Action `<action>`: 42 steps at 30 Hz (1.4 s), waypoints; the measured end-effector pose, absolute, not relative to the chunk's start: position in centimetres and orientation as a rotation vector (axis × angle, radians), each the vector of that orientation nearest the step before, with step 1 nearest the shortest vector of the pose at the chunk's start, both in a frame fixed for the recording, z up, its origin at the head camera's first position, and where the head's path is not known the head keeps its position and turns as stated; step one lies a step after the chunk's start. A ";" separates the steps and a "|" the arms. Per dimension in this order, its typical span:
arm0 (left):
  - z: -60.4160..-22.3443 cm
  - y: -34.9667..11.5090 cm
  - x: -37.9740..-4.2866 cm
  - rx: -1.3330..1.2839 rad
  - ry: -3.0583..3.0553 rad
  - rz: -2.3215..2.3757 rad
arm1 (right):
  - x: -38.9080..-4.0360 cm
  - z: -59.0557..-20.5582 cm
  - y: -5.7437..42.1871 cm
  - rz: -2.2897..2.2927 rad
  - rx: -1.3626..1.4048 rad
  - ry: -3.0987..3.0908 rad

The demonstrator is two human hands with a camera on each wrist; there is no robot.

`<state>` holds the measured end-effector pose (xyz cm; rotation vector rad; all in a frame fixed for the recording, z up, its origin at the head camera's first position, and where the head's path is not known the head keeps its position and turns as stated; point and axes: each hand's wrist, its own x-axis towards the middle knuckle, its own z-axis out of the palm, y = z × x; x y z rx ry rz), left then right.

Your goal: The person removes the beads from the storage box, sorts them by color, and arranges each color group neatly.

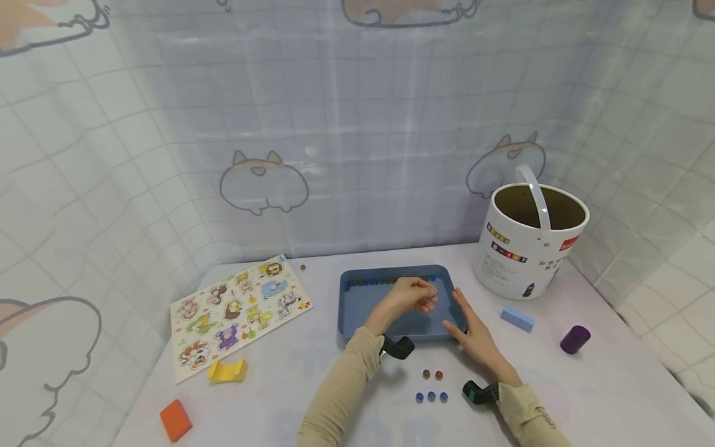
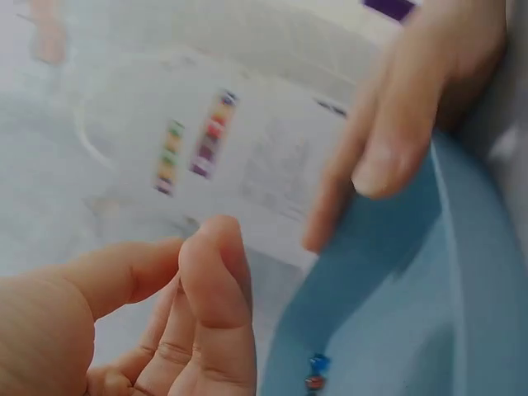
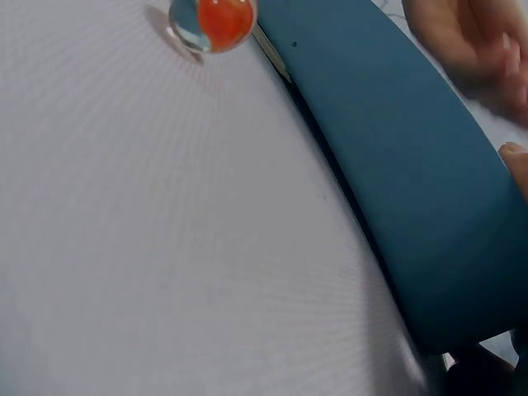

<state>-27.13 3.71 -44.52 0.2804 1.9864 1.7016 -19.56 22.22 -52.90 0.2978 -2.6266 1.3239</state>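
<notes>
My left hand (image 1: 413, 295) hovers over the blue tray (image 1: 368, 316), its fingers curled and the thumb meeting the index finger. No object shows between those fingertips in the left wrist view. My right hand (image 1: 475, 335) lies along the tray's right end, fingers extended at the rim. Inside the tray, a row of small glass marbles (image 1: 374, 282) runs along the back wall, partly hidden behind my left hand. In front of the tray, on the table, sit two reddish marbles (image 1: 432, 375) and three blue marbles (image 1: 431, 397). A clear marble with orange inside (image 3: 213, 23) shows in the right wrist view.
A white bucket (image 1: 508, 267) with a handle stands at the back right. Near it lie a light blue block (image 1: 517, 319) and a purple cylinder (image 1: 575, 339). On the left are an animal puzzle board (image 1: 240, 310), a yellow block (image 1: 228, 371) and an orange block (image 1: 175, 421).
</notes>
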 end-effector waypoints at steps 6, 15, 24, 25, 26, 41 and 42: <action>-43.5 0.6 -22.9 0.431 1.968 1.648 | -19.5 -53.0 22.5 1.313 0.303 -2.613; -46.2 -3.4 -17.6 0.511 1.958 1.501 | -19.6 -52.8 22.7 1.296 0.313 -2.629; -48.4 -4.5 -15.3 0.554 2.058 1.357 | -19.6 -52.9 22.7 1.300 0.319 -2.637; -48.5 -4.4 -15.2 0.552 2.062 1.348 | -19.6 -52.9 22.6 1.299 0.320 -2.638; -48.5 -4.3 -15.0 0.550 2.065 1.339 | -19.6 -53.0 22.6 1.300 0.319 -2.639; -47.7 -3.8 -14.9 0.517 2.109 1.235 | -19.6 -53.0 22.3 1.304 0.301 -2.648; -47.3 -3.6 -15.2 0.527 2.130 1.219 | -19.6 -53.0 22.2 1.303 0.301 -2.648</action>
